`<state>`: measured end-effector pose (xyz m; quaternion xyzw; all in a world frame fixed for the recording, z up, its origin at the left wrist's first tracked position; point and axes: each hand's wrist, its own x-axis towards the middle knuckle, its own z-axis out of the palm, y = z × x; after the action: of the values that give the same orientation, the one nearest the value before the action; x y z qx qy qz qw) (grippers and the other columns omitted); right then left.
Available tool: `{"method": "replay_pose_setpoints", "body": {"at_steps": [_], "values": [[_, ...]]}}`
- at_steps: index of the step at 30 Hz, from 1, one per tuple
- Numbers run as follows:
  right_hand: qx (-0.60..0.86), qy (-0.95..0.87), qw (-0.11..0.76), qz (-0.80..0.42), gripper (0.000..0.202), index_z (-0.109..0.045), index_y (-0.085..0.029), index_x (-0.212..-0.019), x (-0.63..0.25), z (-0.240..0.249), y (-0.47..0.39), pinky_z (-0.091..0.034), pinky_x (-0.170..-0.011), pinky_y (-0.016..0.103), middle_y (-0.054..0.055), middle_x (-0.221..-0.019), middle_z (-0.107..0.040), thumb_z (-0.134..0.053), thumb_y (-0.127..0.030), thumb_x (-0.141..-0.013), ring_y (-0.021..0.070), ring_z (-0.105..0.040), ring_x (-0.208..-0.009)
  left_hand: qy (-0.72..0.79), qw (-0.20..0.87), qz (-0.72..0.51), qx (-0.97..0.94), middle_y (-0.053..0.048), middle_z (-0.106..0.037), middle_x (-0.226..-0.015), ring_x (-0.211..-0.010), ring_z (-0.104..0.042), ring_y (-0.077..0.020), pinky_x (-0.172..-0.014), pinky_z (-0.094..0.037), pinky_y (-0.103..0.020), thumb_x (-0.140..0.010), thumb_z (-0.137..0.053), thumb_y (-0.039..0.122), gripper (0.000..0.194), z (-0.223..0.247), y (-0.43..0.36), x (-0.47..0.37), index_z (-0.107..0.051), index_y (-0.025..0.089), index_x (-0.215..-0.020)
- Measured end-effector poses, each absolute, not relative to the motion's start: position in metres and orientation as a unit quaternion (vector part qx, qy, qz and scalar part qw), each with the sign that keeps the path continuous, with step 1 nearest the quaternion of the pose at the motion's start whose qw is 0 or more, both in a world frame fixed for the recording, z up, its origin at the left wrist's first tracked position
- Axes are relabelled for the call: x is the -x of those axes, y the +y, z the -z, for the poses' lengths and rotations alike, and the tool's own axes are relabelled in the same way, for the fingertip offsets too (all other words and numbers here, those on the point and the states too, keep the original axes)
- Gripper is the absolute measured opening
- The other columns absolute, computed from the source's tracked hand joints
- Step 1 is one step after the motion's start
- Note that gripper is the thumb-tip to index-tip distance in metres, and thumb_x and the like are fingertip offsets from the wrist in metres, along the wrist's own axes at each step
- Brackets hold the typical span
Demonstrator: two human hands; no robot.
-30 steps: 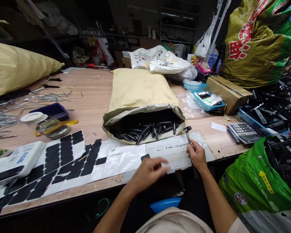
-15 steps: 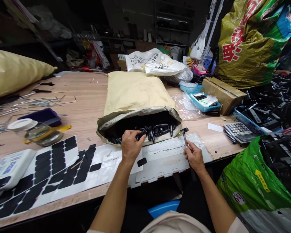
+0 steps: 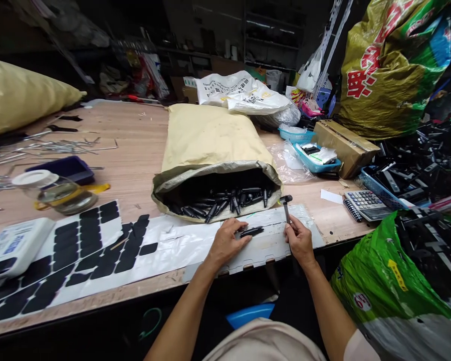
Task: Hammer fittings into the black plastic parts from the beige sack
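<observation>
My left hand (image 3: 229, 241) is over the board at the front edge of the table, with thumb and fingers closed round slim black tapered pieces (image 3: 252, 231). Their exact number is hard to make out. My right hand (image 3: 300, 241) grips the shaft of a T-shaped black tool (image 3: 286, 205), which looks like a small hammer and stands upright with its head on top. Behind both hands a beige woven sack (image 3: 214, 135) lies on its side, its mouth facing me. Inside that mouth are many loose black tapered pieces (image 3: 220, 204).
A pale flat board (image 3: 270, 245) lies under my hands. To the left are sheets of black stickers (image 3: 65, 243), a clear jar (image 3: 65, 198) and metal rods (image 3: 67, 145). On the right stand a calculator (image 3: 366, 204) and a green bag (image 3: 379, 265) full of black parts.
My left hand has moved from the sack's mouth to the right and nearer me, bringing black pieces over the board. My right hand keeps its hold on the T-shaped tool.
</observation>
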<state>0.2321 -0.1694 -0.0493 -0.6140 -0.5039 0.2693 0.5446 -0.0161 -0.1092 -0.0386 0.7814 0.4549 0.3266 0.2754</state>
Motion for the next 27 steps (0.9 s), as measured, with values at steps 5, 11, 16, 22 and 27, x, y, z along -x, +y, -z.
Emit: {"method": "replay_pose_setpoints", "body": {"at_steps": [5,11,16,22,27], "values": [[0.589,-0.579,0.502,-0.256,0.045,-0.064,-0.013,-0.135,-0.212,0.039,-0.201,-0.058,-0.06,0.028,0.005,-0.082,-0.074,-0.054,-0.033,-0.096,0.0168,-0.067,-0.063,0.459,0.293,-0.34,-0.767,-0.003,-0.062,-0.085,-0.086,-0.059,-0.02,-0.073,-0.047,-0.031,-0.078,-0.072,0.023,0.011,0.035,-0.111,0.016,-0.073,0.019,-0.088],[0.546,-0.679,0.435,-0.228,0.039,-0.07,-0.017,-0.129,-0.184,0.027,-0.224,-0.06,-0.094,0.036,0.012,-0.116,-0.076,-0.056,-0.024,-0.092,0.0269,-0.074,-0.105,0.446,0.308,-0.338,-0.769,-0.003,-0.063,-0.084,-0.085,-0.06,-0.019,-0.078,-0.047,-0.031,-0.079,-0.069,0.021,0.015,0.034,-0.111,0.017,-0.077,0.021,-0.092],[0.551,-0.694,0.421,-0.195,0.043,-0.065,-0.019,-0.136,-0.178,0.029,-0.225,-0.059,-0.098,0.039,0.012,-0.124,-0.073,-0.053,-0.022,-0.095,0.0277,-0.072,-0.112,0.439,0.315,-0.334,-0.772,-0.004,-0.064,-0.086,-0.086,-0.06,-0.0191,-0.08,-0.047,-0.032,-0.08,-0.068,0.022,0.016,0.032,-0.11,0.019,-0.078,0.021,-0.092],[0.548,-0.72,0.393,-0.167,0.042,-0.068,-0.018,-0.132,-0.176,0.033,-0.223,-0.061,-0.094,0.038,0.012,-0.117,-0.076,-0.052,-0.021,-0.094,0.0275,-0.074,-0.105,0.437,0.322,-0.348,-0.764,-0.003,-0.063,-0.081,-0.081,-0.06,-0.0174,-0.075,-0.047,-0.029,-0.08,-0.068,0.018,0.017,0.033,-0.109,0.019,-0.081,0.022,-0.091],[0.555,-0.701,0.417,-0.164,0.043,-0.065,-0.016,-0.135,-0.179,0.032,-0.223,-0.06,-0.095,0.037,0.014,-0.122,-0.074,-0.052,-0.021,-0.095,0.0276,-0.072,-0.11,0.444,0.314,-0.347,-0.765,-0.003,-0.065,-0.082,-0.081,-0.06,-0.0179,-0.075,-0.047,-0.029,-0.079,-0.071,0.021,0.018,0.033,-0.11,0.019,-0.082,0.022,-0.093]]}}
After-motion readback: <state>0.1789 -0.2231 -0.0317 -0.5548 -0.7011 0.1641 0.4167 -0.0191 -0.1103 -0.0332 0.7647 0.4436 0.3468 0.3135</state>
